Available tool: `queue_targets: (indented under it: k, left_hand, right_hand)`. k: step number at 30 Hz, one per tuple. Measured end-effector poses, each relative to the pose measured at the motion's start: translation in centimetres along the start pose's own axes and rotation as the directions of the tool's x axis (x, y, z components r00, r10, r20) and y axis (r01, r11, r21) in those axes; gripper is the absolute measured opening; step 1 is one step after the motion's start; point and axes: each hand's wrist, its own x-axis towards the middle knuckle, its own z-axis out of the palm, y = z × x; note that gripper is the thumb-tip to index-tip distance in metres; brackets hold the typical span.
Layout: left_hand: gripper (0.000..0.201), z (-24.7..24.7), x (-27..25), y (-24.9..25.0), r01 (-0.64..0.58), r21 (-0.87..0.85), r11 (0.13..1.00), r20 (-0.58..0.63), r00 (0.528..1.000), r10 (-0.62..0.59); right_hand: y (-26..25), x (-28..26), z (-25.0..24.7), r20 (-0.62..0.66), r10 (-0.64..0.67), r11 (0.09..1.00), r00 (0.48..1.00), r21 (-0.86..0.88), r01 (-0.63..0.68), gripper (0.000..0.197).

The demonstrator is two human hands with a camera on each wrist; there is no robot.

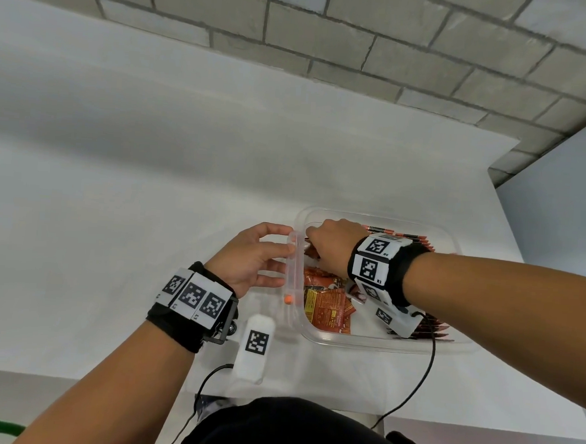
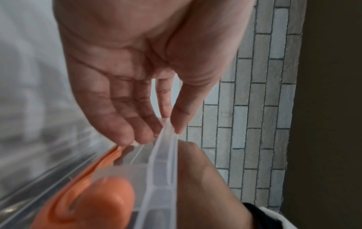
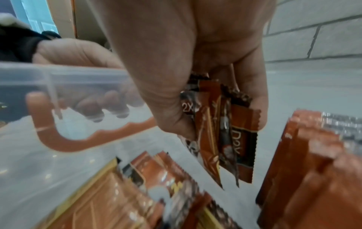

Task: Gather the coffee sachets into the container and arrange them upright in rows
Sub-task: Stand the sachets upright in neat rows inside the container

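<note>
Low in the frame, loose sachets [image 1: 327, 309] lie flat in the clear container [image 1: 373, 341] on the white table [image 1: 116, 176]. At centre, the left hand [image 1: 253, 259] pinches the container's raised side flap [image 1: 295, 266] (the one with an orange latch), thumb and fingers on either side. Just beyond, the right hand [image 3: 195, 62] clutches a bundle of sachets [image 3: 223, 139] inside the container, beside an upright row [image 1: 400, 236] at the far wall.

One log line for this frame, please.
left hand: pinches container rim | right hand: holds sachet bunch upright inside | rows: partly done
</note>
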Motion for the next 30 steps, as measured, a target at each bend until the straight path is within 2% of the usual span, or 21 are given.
queue_targets:
  k: [4,7,10,12,15,17,18,21,23,25,27,29,30]
  left_hand:
    - [0.027,0.1,-0.1,0.3,-0.008,0.007,1.000,-0.016,1.000,0.008]
    - [0.018,0.2,-0.7,1.2,-0.029,0.010,1.000,-0.099,0.995,0.030]
    - [0.017,0.4,-1.4,2.7,-0.116,0.025,0.993,-0.193,0.974,0.119]
    - [0.021,1.1,-1.9,3.9,-0.185,0.074,0.980,-0.200,0.960,0.197]
    - [0.035,3.2,-2.4,5.6,-0.192,0.108,0.975,-0.085,0.976,0.202]
    - [0.055,5.0,-2.3,6.4,-0.122,0.044,0.992,0.063,0.991,0.119]
    - [0.065,5.9,-2.2,6.6,-0.072,-0.022,0.997,0.160,0.984,0.075]
    - [0.071,8.1,-1.9,6.5,0.061,-0.236,0.970,0.432,0.901,0.048]
    - [0.069,9.2,-1.8,6.1,0.098,-0.329,0.939,0.486,0.870,0.079]
    - [0.052,10.2,-1.8,6.0,0.098,-0.404,0.910,0.469,0.876,0.114]
    - [0.035,11.0,-1.7,6.1,0.085,-0.483,0.871,0.394,0.910,0.129]
    - [0.040,11.3,-1.4,5.9,0.063,-0.521,0.851,0.333,0.933,0.135]
    - [0.045,11.2,-1.3,5.7,0.048,-0.507,0.861,0.325,0.936,0.139]
  right_hand:
    - [0.6,-1.5,-1.8,-0.052,0.023,0.998,0.998,0.061,-0.020,0.019]
    - [0.9,-3.1,-2.9,-0.104,0.057,0.989,0.993,0.141,-0.042,0.023]
    - [1.5,-5.2,-3.7,-0.200,0.090,0.968,0.976,0.248,-0.038,0.032]
    - [2.4,-6.6,-4.2,-0.320,0.130,0.951,0.939,0.307,-0.028,0.037]
    - [3.8,-8.4,-4.8,-0.505,0.203,0.919,0.839,0.393,0.014,0.042]
    - [4.2,-9.1,-4.8,-0.607,0.245,0.905,0.756,0.423,0.046,0.044]
    - [4.1,-9.4,-4.6,-0.652,0.259,0.902,0.712,0.426,0.063,0.044]
    - [3.3,-9.7,-3.3,-0.748,0.254,0.906,0.614,0.406,0.121,0.044]
    - [3.0,-9.8,-2.0,-0.773,0.242,0.917,0.586,0.380,0.123,0.048]
    - [2.8,-9.8,-0.9,-0.752,0.248,0.896,0.611,0.417,0.150,0.057]
    - [2.7,-10.1,0.1,-0.682,0.272,0.812,0.679,0.541,0.218,0.066]
    - [2.8,-10.5,0.8,-0.606,0.288,0.679,0.742,0.675,0.288,0.069]
    - [2.9,-10.7,1.1,-0.582,0.298,0.607,0.757,0.728,0.320,0.068]
